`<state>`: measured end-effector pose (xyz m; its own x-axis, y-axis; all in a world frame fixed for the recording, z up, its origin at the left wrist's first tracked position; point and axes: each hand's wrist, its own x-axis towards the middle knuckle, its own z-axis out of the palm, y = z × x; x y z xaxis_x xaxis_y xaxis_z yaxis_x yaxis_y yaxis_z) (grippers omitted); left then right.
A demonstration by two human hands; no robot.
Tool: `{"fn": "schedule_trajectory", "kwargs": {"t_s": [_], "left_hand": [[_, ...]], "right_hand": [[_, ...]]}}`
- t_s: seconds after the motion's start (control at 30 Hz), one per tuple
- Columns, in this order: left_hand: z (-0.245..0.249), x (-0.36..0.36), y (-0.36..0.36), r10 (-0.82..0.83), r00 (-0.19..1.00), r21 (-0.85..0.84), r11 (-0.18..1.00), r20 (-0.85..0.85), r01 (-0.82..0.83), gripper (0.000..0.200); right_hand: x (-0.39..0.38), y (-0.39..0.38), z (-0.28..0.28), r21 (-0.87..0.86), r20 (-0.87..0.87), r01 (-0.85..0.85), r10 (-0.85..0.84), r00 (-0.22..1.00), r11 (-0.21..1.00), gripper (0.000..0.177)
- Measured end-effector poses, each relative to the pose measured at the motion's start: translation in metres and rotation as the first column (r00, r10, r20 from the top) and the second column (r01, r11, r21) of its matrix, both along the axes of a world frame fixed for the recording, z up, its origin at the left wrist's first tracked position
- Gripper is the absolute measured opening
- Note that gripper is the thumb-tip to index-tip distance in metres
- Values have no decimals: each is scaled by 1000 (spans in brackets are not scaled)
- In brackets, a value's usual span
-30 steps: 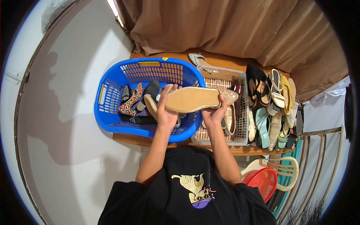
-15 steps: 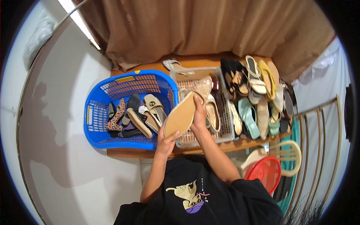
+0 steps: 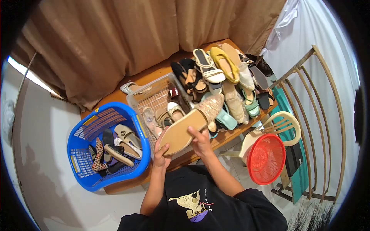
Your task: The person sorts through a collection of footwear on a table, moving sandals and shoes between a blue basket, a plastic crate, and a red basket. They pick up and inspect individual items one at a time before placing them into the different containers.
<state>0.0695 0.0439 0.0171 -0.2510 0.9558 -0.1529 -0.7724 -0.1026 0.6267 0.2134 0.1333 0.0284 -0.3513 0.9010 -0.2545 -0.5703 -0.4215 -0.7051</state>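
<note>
Between both hands is a flat shoe (image 3: 179, 133), its smooth tan sole turned up towards me. A shiny, textured beige part sticks out past its upper right end. My left hand (image 3: 160, 157) is closed around the lower left end, with the thumb on the sole. On the right edge, my right hand (image 3: 201, 143) grips the shoe, its thumb laid across the sole. Directly behind it stands a clear plastic basket (image 3: 131, 102) with several flats, including a cream pair (image 3: 176, 111). The blue laundry basket (image 3: 143, 163) to the left holds several more shoes.
Several shoes are heaped on the wooden table (image 3: 162, 70) at the right, among them a yellow flat (image 3: 224, 64) and mint sandals (image 3: 227, 118). A red plastic basket (image 3: 266, 159) rests on a cream chair (image 3: 291, 122). Beyond stands a metal rack (image 3: 331, 100). Brown curtains (image 3: 142, 34) hang behind.
My view has swung to the right, so the baskets sit further left and the chair shows more fully. The shoe has shifted to overlap the shoe heap; both hands keep hold of it.
</note>
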Motion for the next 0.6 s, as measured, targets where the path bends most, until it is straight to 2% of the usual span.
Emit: {"fn": "schedule_trajectory", "kwargs": {"t_s": [0.03,0.1,0.13,0.17,0.23,0.3,0.37,0.43,0.47,0.5,0.57,0.6], "left_hand": [[-3,4,7,-8,1000,0,1000,0,8,73],[-6,8,23,-174,982,-63,984,-76,170,76],[-2,13,31,-183,976,-74,982,-117,175,77],[1,17,44,-186,975,-67,982,-120,179,77],[5,26,70,-264,944,-4,963,-196,269,78],[11,41,107,-279,932,20,956,-230,292,75],[33,66,152,-176,957,-17,984,-231,177,65],[42,91,207,-85,972,-71,995,-219,71,44],[51,105,235,-80,963,-69,996,-256,64,45],[67,121,257,-79,954,-76,995,-290,59,47],[83,137,307,-127,904,-112,990,-409,88,55],[81,142,334,-75,901,-39,997,-428,64,55]], "right_hand": [[19,9,-4,0,0,8,-8,1000,1000,74],[52,33,-7,-76,-299,150,-166,940,986,76],[69,41,-5,101,-157,225,-208,965,969,79],[83,50,-2,243,-89,313,-300,950,918,82],[126,73,10,191,-385,217,-130,914,957,81],[169,101,2,167,-369,230,-156,916,959,81],[212,138,3,152,-359,234,-167,918,960,80],[252,169,17,224,-82,122,-106,991,967,77],[266,185,21,285,34,79,-92,995,955,77],[279,193,20,276,31,73,-84,996,958,77],[297,219,17,448,246,23,-148,958,894,75],[309,233,12,543,376,-88,-148,915,835,73]]}}
